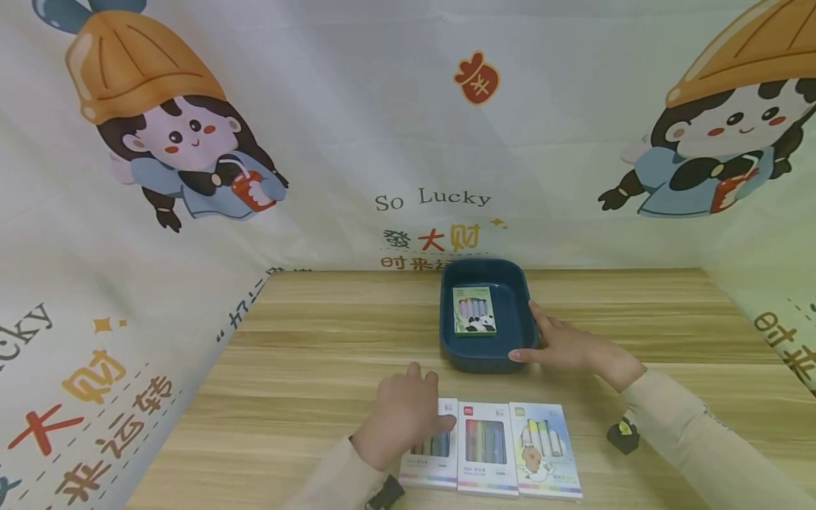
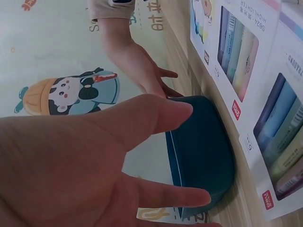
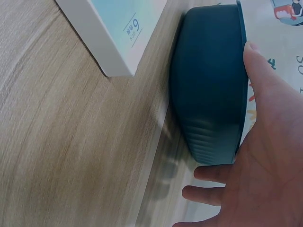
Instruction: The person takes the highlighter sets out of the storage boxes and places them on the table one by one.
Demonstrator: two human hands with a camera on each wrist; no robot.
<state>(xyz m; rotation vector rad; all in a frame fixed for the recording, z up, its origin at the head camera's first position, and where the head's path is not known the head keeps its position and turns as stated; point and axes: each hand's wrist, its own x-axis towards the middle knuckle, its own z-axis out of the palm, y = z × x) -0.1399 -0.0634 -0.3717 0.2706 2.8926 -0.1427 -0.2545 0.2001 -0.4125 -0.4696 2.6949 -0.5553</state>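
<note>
A dark blue plastic bin (image 1: pixel 487 361) stands toward the back of the table, with a green marker box (image 1: pixel 474 312) bearing a panda lying inside it. My right hand (image 1: pixel 570 348) is at the bin's right side; its thumb touches the rim near the front corner and its fingers spread along the outer wall. In front of the bin, three white packs of highlighters lie side by side: a left pack (image 1: pixel 448 453), a middle pack (image 1: pixel 487 471) and a right pack (image 1: pixel 545 450) with a cartoon print. My left hand (image 1: pixel 406 411) is over the left pack, fingers extended and holding nothing, covering part of it.
The wood-grain table (image 1: pixel 306 397) meets a printed cloth backdrop (image 1: pixel 357 127) behind and at both sides. The bin's far end is close to the back cloth.
</note>
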